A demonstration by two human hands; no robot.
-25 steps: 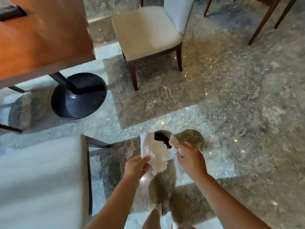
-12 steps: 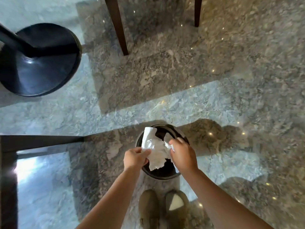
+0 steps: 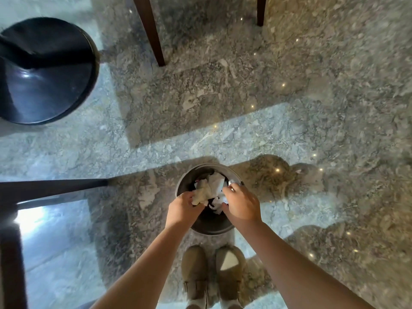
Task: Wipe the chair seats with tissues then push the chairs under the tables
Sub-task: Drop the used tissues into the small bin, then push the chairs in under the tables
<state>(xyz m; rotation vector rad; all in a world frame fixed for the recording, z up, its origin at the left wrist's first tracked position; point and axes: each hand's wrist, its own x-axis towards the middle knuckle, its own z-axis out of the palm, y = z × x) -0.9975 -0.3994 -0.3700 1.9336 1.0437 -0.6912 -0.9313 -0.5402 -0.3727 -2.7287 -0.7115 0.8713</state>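
Head view: left hand (image 3: 181, 209) and right hand (image 3: 242, 207), grips clenching crumpled white tissues (image 3: 210, 190) over round metal bin (image 3: 185, 186).

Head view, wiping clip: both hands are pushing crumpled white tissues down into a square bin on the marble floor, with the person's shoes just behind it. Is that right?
Not quite: the bin is round, not square, as the head view shows. The rest holds: the left hand and right hand are at the crumpled white tissues in its mouth, the marble floor lies beneath, and the shoes stand just behind.
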